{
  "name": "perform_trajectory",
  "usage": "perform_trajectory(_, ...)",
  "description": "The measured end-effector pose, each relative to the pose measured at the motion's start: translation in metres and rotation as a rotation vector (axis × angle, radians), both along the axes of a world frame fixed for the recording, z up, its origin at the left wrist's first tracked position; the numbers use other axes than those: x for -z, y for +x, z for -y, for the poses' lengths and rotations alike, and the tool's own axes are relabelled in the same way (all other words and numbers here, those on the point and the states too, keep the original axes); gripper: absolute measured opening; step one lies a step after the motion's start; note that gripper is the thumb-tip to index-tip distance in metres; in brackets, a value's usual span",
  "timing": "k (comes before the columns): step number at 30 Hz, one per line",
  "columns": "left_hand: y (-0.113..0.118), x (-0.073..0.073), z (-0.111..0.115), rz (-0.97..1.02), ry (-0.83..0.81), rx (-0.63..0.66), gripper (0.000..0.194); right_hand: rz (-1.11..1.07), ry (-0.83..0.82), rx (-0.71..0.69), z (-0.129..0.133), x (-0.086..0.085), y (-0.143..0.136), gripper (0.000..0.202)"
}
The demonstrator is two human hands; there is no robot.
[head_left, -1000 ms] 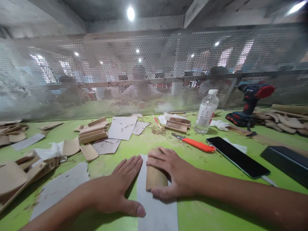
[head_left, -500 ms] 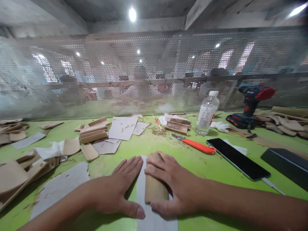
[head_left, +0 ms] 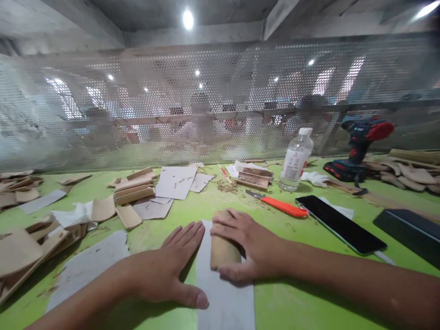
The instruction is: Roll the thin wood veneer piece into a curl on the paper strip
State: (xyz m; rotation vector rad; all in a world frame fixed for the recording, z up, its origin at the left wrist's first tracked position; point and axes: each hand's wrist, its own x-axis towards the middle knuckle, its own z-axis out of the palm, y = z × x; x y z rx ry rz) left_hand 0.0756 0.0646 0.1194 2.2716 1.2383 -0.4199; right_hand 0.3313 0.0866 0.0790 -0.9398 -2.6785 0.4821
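My right hand (head_left: 245, 240) is wrapped over a curved piece of bamboo (head_left: 222, 252), fingers across its far end and thumb along its near edge. The bamboo lies rounded side up on a pale grey paper strip (head_left: 225, 305), which looks like the back of sandpaper. Flat on the green table, my left hand (head_left: 175, 263) has its fingers stretched out, with fingertips and thumb at the strip's left edge. The underside of the bamboo is hidden.
Beyond my hands are an orange utility knife (head_left: 283, 207), a phone (head_left: 340, 224), a water bottle (head_left: 295, 160) and a cordless drill (head_left: 360, 146). Bamboo pieces (head_left: 134, 188) and a torn grey sheet (head_left: 91, 266) lie left. A perforated metal screen (head_left: 220, 101) stands behind.
My right hand has slid the bamboo piece forward along the paper strip, away from me. My left hand has stayed in place.
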Motion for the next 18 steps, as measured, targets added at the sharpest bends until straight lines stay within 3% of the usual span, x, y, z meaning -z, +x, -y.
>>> perform_trajectory(2, -0.0007, 0.0008, -0.0001, 0.011, 0.013, 0.007, 0.131, -0.013, 0.015, 0.054, 0.0004, 0.0011, -0.0002, 0.085)
perform_trajectory(7, -0.0019, 0.0021, -0.0007, 0.041, 0.007, 0.002, 0.133, -0.029, -0.013, -0.078, 0.0013, 0.0004, -0.0005, 0.087)
perform_trajectory(11, -0.0014, 0.0008, 0.0002, 0.047, 0.014, -0.005, 0.131, -0.017, -0.006, 0.059, -0.001, -0.0007, -0.0006, 0.086)
perform_trajectory(16, -0.0011, -0.0005, 0.0008, 0.032, 0.003, -0.01, 0.132, -0.07, -0.005, -0.123, 0.0029, -0.0011, -0.0023, 0.083)
perform_trajectory(18, -0.0014, 0.0, 0.0005, 0.026, 0.002, -0.005, 0.133, -0.062, 0.007, -0.1, 0.0003, 0.0007, -0.0021, 0.083)
